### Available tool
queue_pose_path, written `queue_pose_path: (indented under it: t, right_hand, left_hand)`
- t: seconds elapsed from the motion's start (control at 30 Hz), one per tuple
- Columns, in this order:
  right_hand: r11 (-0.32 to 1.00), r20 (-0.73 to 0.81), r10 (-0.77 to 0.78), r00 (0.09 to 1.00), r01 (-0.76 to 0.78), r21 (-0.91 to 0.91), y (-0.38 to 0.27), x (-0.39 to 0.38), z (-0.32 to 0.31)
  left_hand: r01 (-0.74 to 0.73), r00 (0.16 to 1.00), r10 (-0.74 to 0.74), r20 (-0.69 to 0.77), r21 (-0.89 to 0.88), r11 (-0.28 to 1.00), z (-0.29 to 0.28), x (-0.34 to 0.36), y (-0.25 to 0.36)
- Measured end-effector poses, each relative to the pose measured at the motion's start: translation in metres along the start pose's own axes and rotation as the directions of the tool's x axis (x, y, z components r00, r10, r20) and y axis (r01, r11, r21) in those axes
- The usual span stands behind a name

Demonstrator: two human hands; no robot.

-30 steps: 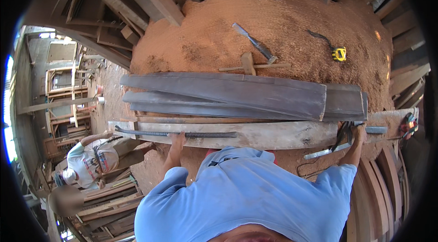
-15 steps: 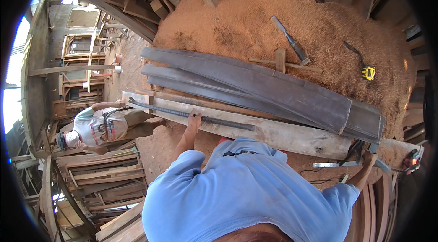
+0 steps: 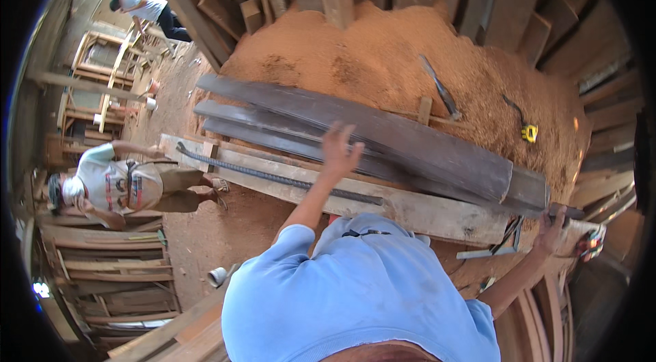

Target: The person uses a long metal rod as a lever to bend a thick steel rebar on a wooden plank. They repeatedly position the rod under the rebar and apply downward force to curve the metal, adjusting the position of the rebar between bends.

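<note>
My left hand (image 3: pixel 340 151) is open with fingers spread, over the dark boards (image 3: pixel 424 136) stacked lengthwise in front of me; whether it touches them I cannot tell. Beneath that forearm, a long dark ribbed rod (image 3: pixel 256 179) with a bent left end lies along a pale, worn plank (image 3: pixel 451 217). At the right end of the stack, my right hand (image 3: pixel 549 231) has its fingers raised and apart beside the board ends, gripping nothing visible. A metal square (image 3: pixel 486 253) lies close to it, below the plank's end.
Sawdust (image 3: pixel 383 54) is heaped beyond the boards, bearing a chisel (image 3: pixel 441 85), a wooden marking gauge (image 3: pixel 425 110) and a yellow tape measure (image 3: pixel 529 132). A co-worker (image 3: pixel 123 181) stands at the plank's left end; another person (image 3: pixel 154 10) is farther back. A red power tool (image 3: pixel 589 244) sits far right.
My left hand has left the ribbed rod and moved right and forward over the dark boards. My right hand's fingers have opened at the board ends. Another person has come into view at upper left.
</note>
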State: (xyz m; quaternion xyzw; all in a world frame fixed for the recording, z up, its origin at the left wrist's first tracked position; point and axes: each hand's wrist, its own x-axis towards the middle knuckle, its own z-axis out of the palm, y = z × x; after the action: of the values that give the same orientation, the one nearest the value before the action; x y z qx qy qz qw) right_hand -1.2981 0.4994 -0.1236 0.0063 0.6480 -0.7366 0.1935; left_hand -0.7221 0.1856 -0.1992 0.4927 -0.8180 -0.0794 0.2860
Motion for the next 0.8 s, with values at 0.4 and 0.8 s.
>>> queue_pose_path:
  t: [0.4, 0.8]
  right_hand:
    - [0.952, 0.93, 0.185, 0.318, 0.176, -0.25, 0.041, -0.375, 0.345]
    - [0.861, 0.798, 0.498, -0.339, 0.302, -0.409, 0.144, -0.651, 0.42]
  left_hand:
    - [0.008, 0.992, 0.076, 0.097, -0.663, 0.748, -0.147, -0.01, 0.052]
    - [0.488, 0.795, -0.562, 0.227, -0.791, 0.37, -0.301, -0.182, -0.134]
